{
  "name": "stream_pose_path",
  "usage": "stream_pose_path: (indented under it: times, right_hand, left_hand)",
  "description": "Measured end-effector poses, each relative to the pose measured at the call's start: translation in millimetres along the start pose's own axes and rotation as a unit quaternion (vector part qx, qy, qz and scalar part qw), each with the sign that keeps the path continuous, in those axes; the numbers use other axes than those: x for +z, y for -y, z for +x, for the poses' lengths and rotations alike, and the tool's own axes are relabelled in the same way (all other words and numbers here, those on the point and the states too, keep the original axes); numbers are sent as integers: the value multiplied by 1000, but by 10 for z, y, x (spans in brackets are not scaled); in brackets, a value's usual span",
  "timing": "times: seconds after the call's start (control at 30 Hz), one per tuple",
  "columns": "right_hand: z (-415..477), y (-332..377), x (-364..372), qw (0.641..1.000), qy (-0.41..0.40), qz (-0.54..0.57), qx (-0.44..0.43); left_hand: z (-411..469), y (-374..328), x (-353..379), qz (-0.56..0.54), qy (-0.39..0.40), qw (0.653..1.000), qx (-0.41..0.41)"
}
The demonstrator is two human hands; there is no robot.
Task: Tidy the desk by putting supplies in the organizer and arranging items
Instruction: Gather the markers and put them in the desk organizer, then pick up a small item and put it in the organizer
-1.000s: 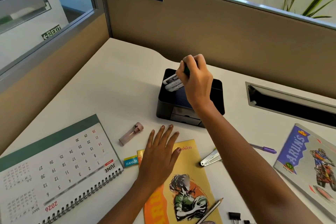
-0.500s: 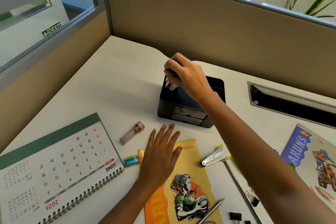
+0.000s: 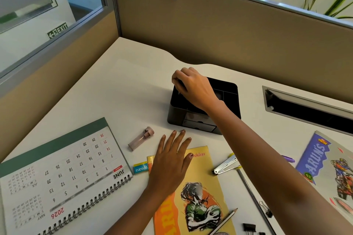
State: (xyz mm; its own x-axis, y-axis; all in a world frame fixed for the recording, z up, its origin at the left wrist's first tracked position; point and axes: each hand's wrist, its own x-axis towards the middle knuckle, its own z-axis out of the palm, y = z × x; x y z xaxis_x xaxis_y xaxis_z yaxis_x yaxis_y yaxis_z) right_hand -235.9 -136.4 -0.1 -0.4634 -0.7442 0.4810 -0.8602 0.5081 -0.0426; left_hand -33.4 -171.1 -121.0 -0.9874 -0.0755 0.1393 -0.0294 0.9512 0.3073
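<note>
The black desk organizer point(image 3: 229, 91) stands mid-desk. My right hand point(image 3: 193, 87) reaches into its rear left compartment with the fingers curled down round the markers' tops. The markers themselves are almost wholly hidden by my fingers and the organizer wall. My left hand point(image 3: 170, 164) lies flat with spread fingers on the top of a yellow notebook point(image 3: 202, 177). Loose on the desk are a pinkish lead tube point(image 3: 140, 138), an eraser point(image 3: 140, 168), a stapler point(image 3: 225, 165), a pencil point(image 3: 223, 221) and a purple pen point(image 3: 288, 159).
A spiral desk calendar point(image 3: 63, 175) lies at the front left. A blue notebook point(image 3: 324, 162) lies at the right, with a thin metal ruler point(image 3: 254, 196) and binder clips point(image 3: 266, 209) near it. A cable slot point(image 3: 305, 108) opens at the back right. Partition walls enclose the desk.
My right hand has tipped the markers upright and lowered them into the organizer's rear left compartment. My left hand has stayed on the yellow notebook.
</note>
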Motion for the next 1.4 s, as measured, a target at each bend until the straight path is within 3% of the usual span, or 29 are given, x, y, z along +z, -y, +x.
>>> stream_pose_path:
  times: [0.27,0.57,0.87,1.23,1.4]
  right_hand:
    - [-62,96,-114,997,-7,35,61]
    - [-413,171,-447,973,-168,79,138]
    - [-1342,656,-782,950,-201,105,215]
    - [-2606,1005,-573,919,-98,71,374]
    - [-2696,813,-493,936,-5,54,349]
  left_hand:
    - [-6,1,13,-3,-4,1000,-1]
    - [-5,-10,-23,-9,-5,1000,0]
    - [-4,-16,-118,-59,-3,998,1]
    - [-583,-499,-185,-75,-22,996,32]
    - [-807,-533,-55,-21,13,999,36]
